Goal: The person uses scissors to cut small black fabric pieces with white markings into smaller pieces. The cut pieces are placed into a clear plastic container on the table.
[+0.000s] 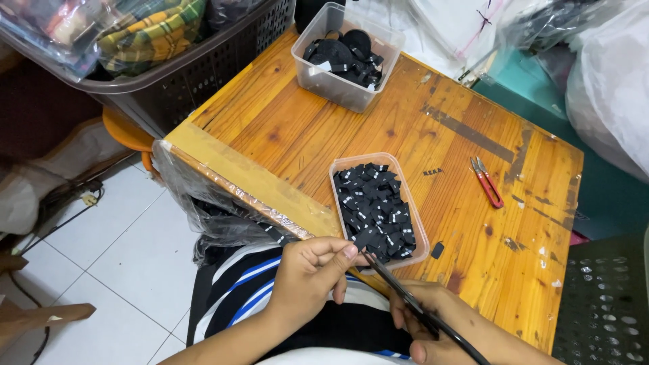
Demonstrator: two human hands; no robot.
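The left hand (307, 270) pinches a small black fabric label (366, 237) while the right hand (433, 324) grips long black scissors (412, 304) (the clear plastic tray (420, 230) already looks nearly full of cut labels).

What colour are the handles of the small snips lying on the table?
Red; the snips lie on the wooden table, clearest in the head view.
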